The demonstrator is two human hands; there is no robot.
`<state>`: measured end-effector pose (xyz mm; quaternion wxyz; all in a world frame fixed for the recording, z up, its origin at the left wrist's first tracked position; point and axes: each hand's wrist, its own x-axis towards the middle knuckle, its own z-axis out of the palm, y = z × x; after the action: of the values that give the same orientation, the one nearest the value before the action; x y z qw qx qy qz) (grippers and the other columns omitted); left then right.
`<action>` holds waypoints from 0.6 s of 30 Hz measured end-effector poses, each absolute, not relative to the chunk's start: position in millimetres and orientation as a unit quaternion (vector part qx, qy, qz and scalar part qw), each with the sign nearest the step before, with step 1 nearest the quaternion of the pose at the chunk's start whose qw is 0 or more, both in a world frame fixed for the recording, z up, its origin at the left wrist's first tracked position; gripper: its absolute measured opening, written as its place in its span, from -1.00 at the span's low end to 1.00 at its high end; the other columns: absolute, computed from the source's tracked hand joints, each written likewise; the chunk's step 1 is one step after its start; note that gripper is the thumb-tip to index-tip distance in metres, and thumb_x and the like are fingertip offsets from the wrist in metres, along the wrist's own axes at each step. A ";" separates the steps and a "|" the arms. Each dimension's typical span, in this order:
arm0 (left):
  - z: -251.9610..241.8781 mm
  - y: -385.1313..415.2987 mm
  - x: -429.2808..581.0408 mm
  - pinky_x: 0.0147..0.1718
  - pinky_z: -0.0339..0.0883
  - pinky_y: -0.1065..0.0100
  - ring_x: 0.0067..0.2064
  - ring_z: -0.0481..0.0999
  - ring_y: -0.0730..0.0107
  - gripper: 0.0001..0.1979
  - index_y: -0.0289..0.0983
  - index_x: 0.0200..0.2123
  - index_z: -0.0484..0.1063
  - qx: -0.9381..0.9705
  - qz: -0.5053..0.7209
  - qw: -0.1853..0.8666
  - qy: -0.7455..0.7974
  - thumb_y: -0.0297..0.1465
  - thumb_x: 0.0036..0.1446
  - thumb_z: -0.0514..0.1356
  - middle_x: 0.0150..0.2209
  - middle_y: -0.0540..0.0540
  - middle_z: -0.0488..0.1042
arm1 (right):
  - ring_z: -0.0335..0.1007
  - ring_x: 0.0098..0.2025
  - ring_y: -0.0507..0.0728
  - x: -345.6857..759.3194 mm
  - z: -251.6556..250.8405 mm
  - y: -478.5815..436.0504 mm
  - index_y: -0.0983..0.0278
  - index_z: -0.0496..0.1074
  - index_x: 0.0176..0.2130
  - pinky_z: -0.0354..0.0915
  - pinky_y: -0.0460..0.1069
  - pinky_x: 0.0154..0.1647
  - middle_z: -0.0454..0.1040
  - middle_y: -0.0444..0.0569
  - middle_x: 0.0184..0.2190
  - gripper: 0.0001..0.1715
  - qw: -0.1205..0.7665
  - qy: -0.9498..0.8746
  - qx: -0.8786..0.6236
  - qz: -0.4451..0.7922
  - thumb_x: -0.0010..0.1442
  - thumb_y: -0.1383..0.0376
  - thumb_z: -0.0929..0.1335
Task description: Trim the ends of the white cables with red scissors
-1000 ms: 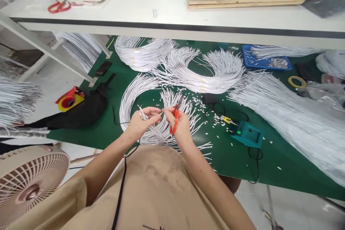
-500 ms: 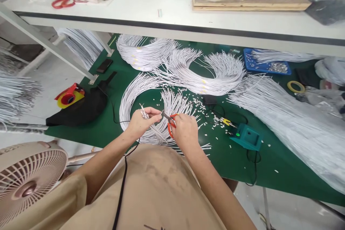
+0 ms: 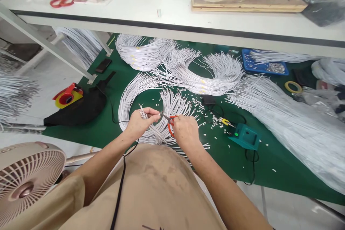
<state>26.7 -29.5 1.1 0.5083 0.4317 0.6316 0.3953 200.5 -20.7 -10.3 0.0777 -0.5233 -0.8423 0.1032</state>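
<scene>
Several white wires are held in my left hand, its thumb and forefinger pinched together near their ends. My right hand is closed on scissors with orange-red handles. Their dark blades point left at my left fingertips; whether they touch a wire is too small to tell. Below and around both hands lies a curved bundle of white wires, its loose ends fanned out just beyond my hands. Small white and silvery bits are scattered right of these ends.
More wire bundles lie behind on the green table. A teal device, yellow-handled pliers and a blue tray are to the right. Leftward are a tape dispenser and a fan. A white shelf spans overhead.
The scissors' tips have drawn slightly back from my left fingertips. Both hands keep their holds, and the whole view has shifted slightly.
</scene>
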 end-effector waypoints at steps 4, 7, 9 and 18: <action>5.1 -27.8 26.2 -0.41 0.29 0.37 -0.44 0.44 0.38 -0.71 -0.34 -0.37 0.47 0.443 0.389 0.515 0.622 -0.26 -0.16 0.29 -0.52 -0.06 0.47 | 0.33 -0.41 0.09 197.0 -15.2 -15.1 0.31 0.47 -0.47 0.10 -0.03 -0.37 0.46 0.02 -0.48 -0.68 0.207 -0.750 -0.567 0.270 0.14 0.18 0.25; 6.3 -26.5 26.9 -0.39 0.30 0.37 -0.42 0.46 0.39 -0.71 -0.33 -0.35 0.44 0.445 0.389 0.540 0.600 -0.27 -0.14 0.29 -0.49 -0.07 0.48 | 0.34 -0.41 0.06 184.7 -16.4 -8.7 0.27 0.48 -0.38 0.18 -0.06 -0.37 0.46 -0.08 -0.46 -0.69 0.341 -0.595 -0.545 0.482 0.06 0.11 0.30; 5.0 -25.7 27.0 -0.39 0.31 0.36 -0.41 0.47 0.38 -0.69 -0.33 -0.31 0.41 0.441 0.392 0.559 0.583 -0.28 -0.14 0.29 -0.45 -0.07 0.49 | 0.34 -0.42 0.05 176.6 -16.3 -5.6 0.29 0.48 -0.37 0.21 -0.06 -0.35 0.45 -0.10 -0.50 -0.69 0.384 -0.528 -0.495 0.573 0.02 0.10 0.32; -2.7 -22.5 19.6 -0.14 0.30 0.19 -0.16 0.48 0.24 -0.55 -0.31 -0.19 0.36 0.399 0.398 0.622 0.543 -0.40 -0.24 0.35 -0.20 -0.19 0.49 | 0.27 -0.21 0.10 177.8 2.3 -8.3 0.27 0.42 -0.21 0.16 0.00 -0.14 0.37 -0.01 -0.29 -0.74 0.493 -0.587 -0.585 0.264 0.07 0.26 0.28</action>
<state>19.6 -22.5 -2.7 0.6220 0.3988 0.5435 0.3984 177.8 -8.3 2.3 0.4926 -0.5853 -0.5875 0.2640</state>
